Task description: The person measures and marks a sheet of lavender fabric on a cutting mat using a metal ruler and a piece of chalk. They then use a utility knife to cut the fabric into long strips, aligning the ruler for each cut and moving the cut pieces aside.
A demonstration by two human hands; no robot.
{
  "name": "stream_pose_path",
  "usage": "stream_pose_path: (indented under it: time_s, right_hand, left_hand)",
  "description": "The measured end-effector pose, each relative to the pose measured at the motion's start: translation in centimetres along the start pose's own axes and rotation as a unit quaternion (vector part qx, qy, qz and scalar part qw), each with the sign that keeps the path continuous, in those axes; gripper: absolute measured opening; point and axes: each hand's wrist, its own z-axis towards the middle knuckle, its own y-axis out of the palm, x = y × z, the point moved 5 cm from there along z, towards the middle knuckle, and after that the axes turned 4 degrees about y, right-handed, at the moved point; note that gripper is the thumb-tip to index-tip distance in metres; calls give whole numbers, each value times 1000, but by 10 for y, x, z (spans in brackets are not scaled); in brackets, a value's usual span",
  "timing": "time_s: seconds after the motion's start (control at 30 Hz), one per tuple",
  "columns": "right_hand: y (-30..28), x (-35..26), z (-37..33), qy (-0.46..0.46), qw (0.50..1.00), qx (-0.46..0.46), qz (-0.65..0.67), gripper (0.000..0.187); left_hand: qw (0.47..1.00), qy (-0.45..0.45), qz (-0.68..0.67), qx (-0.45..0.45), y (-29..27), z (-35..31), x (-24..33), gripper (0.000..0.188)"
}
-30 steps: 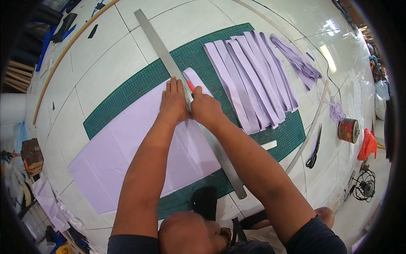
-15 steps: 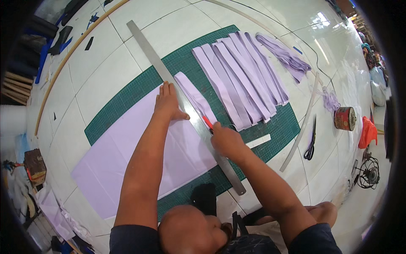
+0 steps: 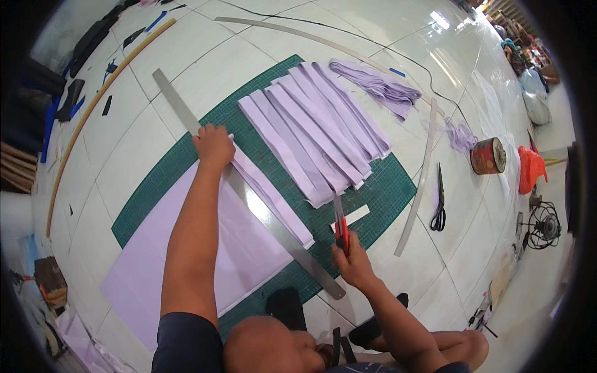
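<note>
- Right hand (image 3: 354, 258): grip closed around the handle of a red cutter (image 3: 342, 230), blade pointing far, its tip at the near ends of the strip pile; contact there could not be told.
- Left hand (image 3: 213, 146): on the far part of the metal ruler (image 3: 260, 209), fingers bent, beside the far end of a narrow lilac strip (image 3: 273, 193). Pinched or only pressing: could not tell.
- Lilac sheet (image 3: 249, 248): to the left, flat on the green mat (image 3: 388, 186), its right side under the ruler. Narrow strip lay just right of the ruler.
- Handling, judged by eye: cloth light, soft, apt to crease or slide in layers; best spread under a flat palm. Strip likely limp, better taken at both ends than by one. Ruler looked stiff and smooth, steadier pressed mid-length than at its tip. Cutter safest by the red handle.
- Right of the strip: pile of lilac strips (image 3: 317, 137), white bar (image 3: 354, 216) near its near end.
- Farther out, on the tiled floor (image 3: 429, 280): bundled lilac cloth (image 3: 376, 84) far, black scissors (image 3: 439, 199) and round tin (image 3: 488, 156) right.
</note>
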Motion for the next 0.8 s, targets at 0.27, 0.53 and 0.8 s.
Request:
stream_pose_path:
  time_s: [0.27,0.53,0.8]
  right_hand:
    - [4,54,-27,73,997,-21,-26,38]
    - [24,57,-37,49,995,-28,-88,41]
    - [36,52,-32,20,989,-38,-144,41]
  left_hand:
    - [964,-45,-259,43,-26,40,21,32]
    - [917,-82,-380,91,7,65,9,38]
    - [908,-63,-321,263,15,-17,-6,52]
